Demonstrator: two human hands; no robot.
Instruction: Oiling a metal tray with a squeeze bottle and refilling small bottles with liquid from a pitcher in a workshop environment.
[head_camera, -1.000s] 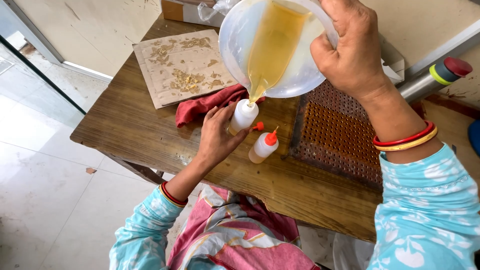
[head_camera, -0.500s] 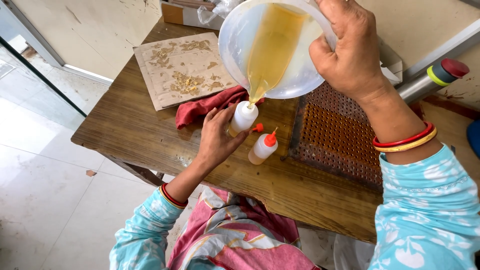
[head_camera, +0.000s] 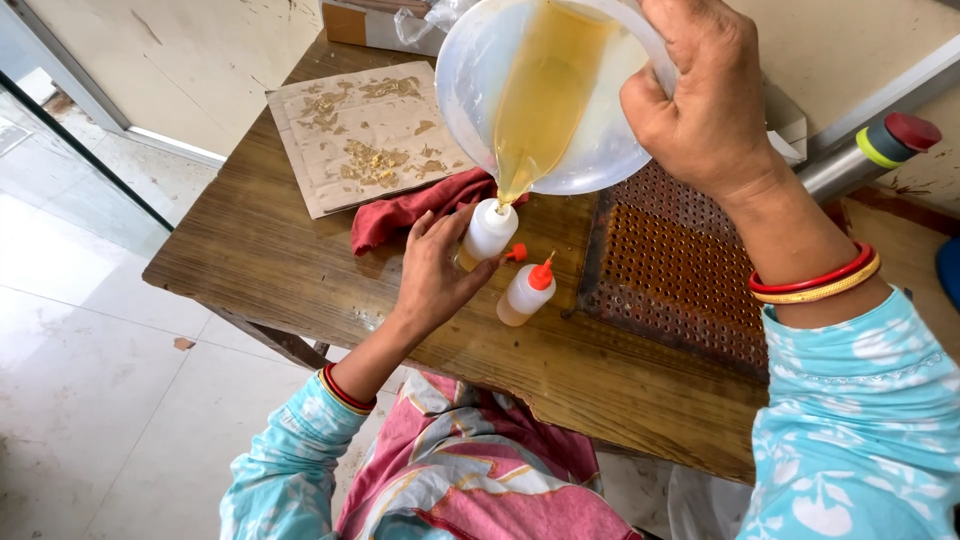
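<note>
Oil (head_camera: 545, 95) was being poured from a jug (head_camera: 480, 90), gripped in the right hand (head_camera: 705, 95), into a bottle (head_camera: 487, 232) clasped by the left hand (head_camera: 435, 275) mid-table (head_camera: 250, 260); nothing had shifted, so filling continued.

Bare wood of the table (head_camera: 300, 260) lay open along the near and left edges, wide enough for a hand to pass. Farther back, the stained cardboard sheet (head_camera: 365, 130) covered the left rear, with the red cloth (head_camera: 410, 212) bunched just beside it. In the middle, the left hand (head_camera: 435, 270) and its open small bottle (head_camera: 487, 232) blocked the way, the capped bottle (head_camera: 527, 290) and loose orange cap (head_camera: 516, 252) close by. The tilted plastic jug (head_camera: 545, 95) hung overhead. The perforated brown mat (head_camera: 680, 270) filled the right side.
</note>
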